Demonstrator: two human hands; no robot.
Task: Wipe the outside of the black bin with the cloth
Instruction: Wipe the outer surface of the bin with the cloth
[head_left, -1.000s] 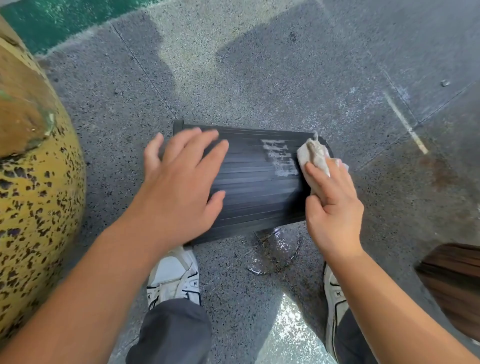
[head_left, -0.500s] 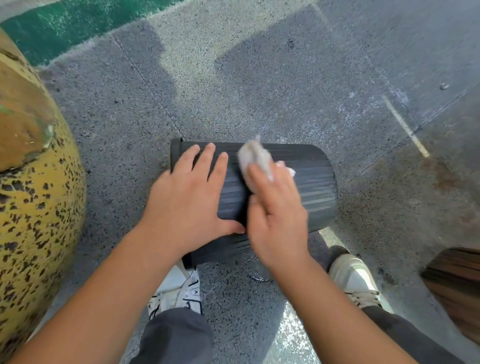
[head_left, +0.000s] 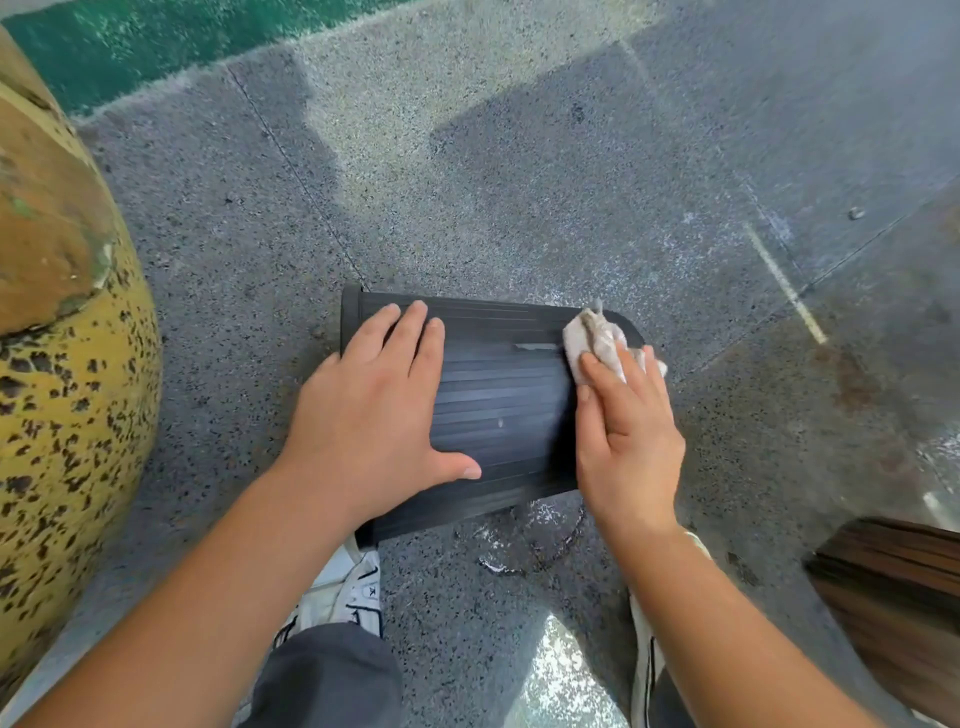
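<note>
One black bin (head_left: 498, 410) lies on its side on the speckled floor (head_left: 519, 182), rim end at the left, closed base end at the right, just ahead of the person's shoes. Left hand (head_left: 374, 421) rests flat on the ribbed wall near the rim end, fingers spread and straight, thumb out to the side, gripping nothing, just pressing down. Right hand (head_left: 623, 441) sits at the base end with its fingers laid over one crumpled pale cloth (head_left: 597, 338), pinning it to the bin; whether the thumb curls under the cloth can't be told. Likely mid-wipe along the ribs. Risks: the bin is round and on its side, so it could roll or skid if the left hand eases off while the right pushes. The cloth is bunched small, so it may ride the rib tops and leave grooves dirty; a pale smear shows just left of the cloth and a small speck lower down. The underside touching the floor can't be reached without turning the bin. A wet patch on the floor by the near edge could re-soil it. Counts: one bin, one cloth, two hands, two shoes, one big yellow spotted ball (head_left: 62, 395) at left, well apart from the bin.
</note>
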